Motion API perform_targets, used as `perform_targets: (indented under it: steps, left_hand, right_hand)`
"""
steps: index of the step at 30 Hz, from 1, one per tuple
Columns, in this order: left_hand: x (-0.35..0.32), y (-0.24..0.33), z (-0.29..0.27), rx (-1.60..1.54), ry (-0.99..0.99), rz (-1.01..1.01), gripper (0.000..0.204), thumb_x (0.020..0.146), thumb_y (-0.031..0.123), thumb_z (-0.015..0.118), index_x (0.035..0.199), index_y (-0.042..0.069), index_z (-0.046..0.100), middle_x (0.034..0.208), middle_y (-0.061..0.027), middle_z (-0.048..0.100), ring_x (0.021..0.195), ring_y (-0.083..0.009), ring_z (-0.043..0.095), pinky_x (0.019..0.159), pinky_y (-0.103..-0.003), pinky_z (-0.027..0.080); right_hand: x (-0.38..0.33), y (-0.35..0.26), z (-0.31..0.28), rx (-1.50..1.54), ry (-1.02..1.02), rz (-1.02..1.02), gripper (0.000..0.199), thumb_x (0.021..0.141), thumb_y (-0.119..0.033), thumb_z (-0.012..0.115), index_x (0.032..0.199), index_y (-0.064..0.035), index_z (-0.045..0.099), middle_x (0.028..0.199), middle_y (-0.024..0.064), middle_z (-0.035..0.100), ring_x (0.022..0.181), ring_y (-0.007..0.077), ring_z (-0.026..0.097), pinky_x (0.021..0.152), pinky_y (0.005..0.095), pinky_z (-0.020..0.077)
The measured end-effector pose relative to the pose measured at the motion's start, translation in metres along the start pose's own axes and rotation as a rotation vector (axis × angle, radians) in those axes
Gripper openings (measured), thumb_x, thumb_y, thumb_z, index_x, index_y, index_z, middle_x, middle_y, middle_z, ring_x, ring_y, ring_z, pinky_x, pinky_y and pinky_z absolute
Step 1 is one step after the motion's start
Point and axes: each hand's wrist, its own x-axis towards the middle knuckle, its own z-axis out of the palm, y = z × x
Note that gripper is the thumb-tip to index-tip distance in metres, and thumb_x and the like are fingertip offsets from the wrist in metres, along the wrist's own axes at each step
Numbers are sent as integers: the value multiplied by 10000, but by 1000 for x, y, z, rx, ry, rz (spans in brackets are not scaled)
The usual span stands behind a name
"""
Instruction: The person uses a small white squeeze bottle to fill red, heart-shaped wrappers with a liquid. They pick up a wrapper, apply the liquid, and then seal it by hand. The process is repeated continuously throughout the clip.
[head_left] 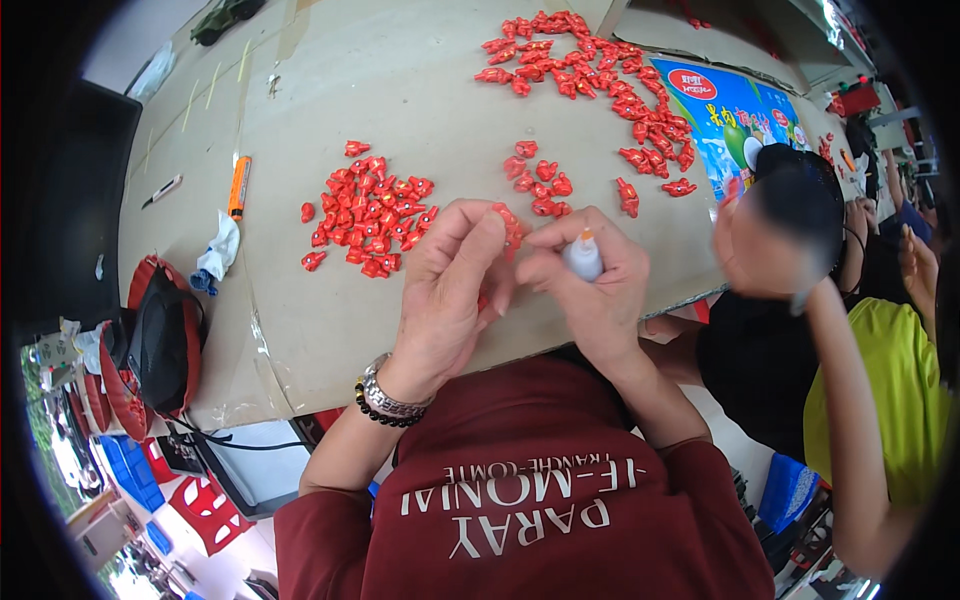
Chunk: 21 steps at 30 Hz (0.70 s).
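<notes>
My left hand (450,285) is closed, pinching a small shiny red plastic figure piece (512,230) between thumb and fingers. Wrapped in my right hand (612,300) is a small white squeeze bottle (583,260) with an orange tip, its nozzle pointing up. The two hands are close together over the near part of the table, with a narrow gap between them. Left of my left hand lies a pile of small red pieces (365,215). A smaller cluster of red pieces (545,185) sits just beyond my hands; some of it looks smeared.
More red figures (640,105) spread across the far table (330,90), beside a blue printed sheet (705,120). At left are an orange utility knife (240,188), a pen (162,191), a crumpled wrapper (218,252) and a black-and-red bag (165,335). Close on the right sits another person (885,390).
</notes>
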Motion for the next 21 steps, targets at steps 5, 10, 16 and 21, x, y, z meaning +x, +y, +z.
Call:
perform_targets:
  steps: [5, 10, 16, 21]
  left_hand:
    - [-3, 4, -7, 316, -75, 28, 120, 956, 146, 522, 962, 26, 521, 732, -28, 587, 482, -21, 430, 408, -174, 293]
    - [-5, -1, -22, 183, -85, -4, 143, 939, 149, 561, 959, 13, 521, 744, -42, 587, 505, -30, 430, 432, -171, 305]
    - [-12, -4, -28, 161, -155, 36, 135, 946, 138, 547, 987, 15, 514, 778, -53, 601, 516, -28, 434, 427, -172, 308]
    - [-13, -15, -33, 166, -84, 121, 134, 949, 143, 536, 1007, 23, 522, 813, -73, 632, 512, -34, 451, 410, -167, 299]
  right_hand:
    - [22, -12, -13, 69, -185, 232, 197, 776, -79, 721, 950, -14, 654, 720, -3, 599, 583, 38, 540, 515, 195, 434]
    - [30, 1, -10, 164, -381, 234, 158, 818, -77, 697, 948, 5, 660, 694, 22, 612, 551, 54, 540, 467, 189, 423]
    - [24, 6, -5, 204, -318, 279, 140, 832, -75, 684, 915, 33, 657, 673, 52, 615, 523, 68, 547, 454, 193, 435]
    - [23, 8, 1, 299, -291, 373, 165, 822, -97, 699, 897, 43, 652, 642, 56, 595, 501, 84, 543, 425, 196, 437]
